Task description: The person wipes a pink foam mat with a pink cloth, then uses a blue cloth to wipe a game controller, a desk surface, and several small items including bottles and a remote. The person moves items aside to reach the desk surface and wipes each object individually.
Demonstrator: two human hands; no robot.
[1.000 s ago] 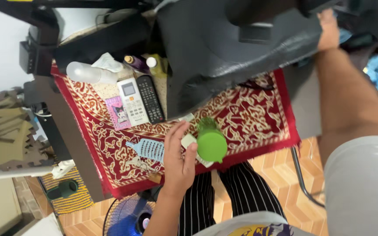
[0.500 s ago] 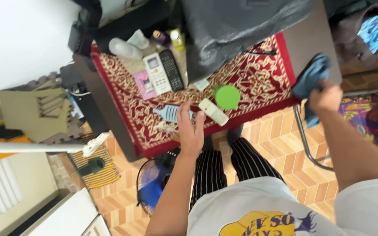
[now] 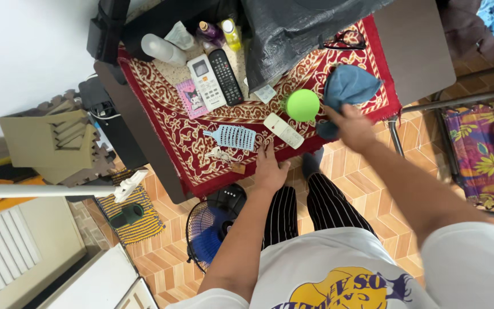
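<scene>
Over the red-patterned desk, both hands are working.
Right hand is gripping a blue cloth beside the green cup; left hand is resting open at the desk's edge.

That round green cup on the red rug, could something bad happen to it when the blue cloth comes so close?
Maybe. The right hand holds the crumpled blue cloth right beside the round green plastic cup, so a wipe might tip it. The cup stands near the front edge of the red patterned rug, so it could roll off onto the tiled floor. The white rectangular remote next to it might get pushed off too.
</scene>
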